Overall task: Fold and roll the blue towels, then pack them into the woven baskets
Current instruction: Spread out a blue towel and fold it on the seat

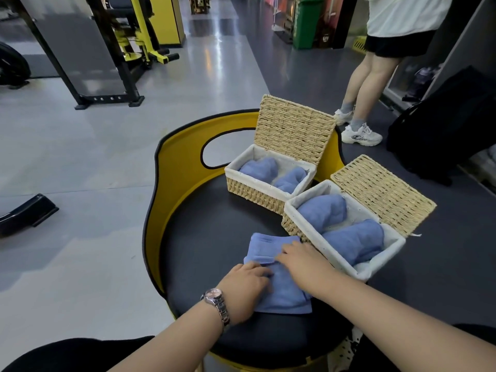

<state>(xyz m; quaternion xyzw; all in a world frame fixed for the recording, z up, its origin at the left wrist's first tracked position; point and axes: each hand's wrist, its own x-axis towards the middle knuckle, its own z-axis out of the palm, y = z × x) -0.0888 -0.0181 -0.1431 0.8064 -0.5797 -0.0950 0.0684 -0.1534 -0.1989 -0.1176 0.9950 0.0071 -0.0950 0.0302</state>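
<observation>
Both hands (273, 272) on blue towel (284, 291)

folded blue towel (279, 285) flat beside open, towel-filled woven baskets (268, 196)

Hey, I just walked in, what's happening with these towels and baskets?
A person is working a blue towel on a round black seat. The left hand and right hand both rest on it, partly folded, not yet rolled. Beside it stand two open woven baskets: the near basket and the far basket each hold two rolled towels. Another person stands behind, to the right.
</observation>
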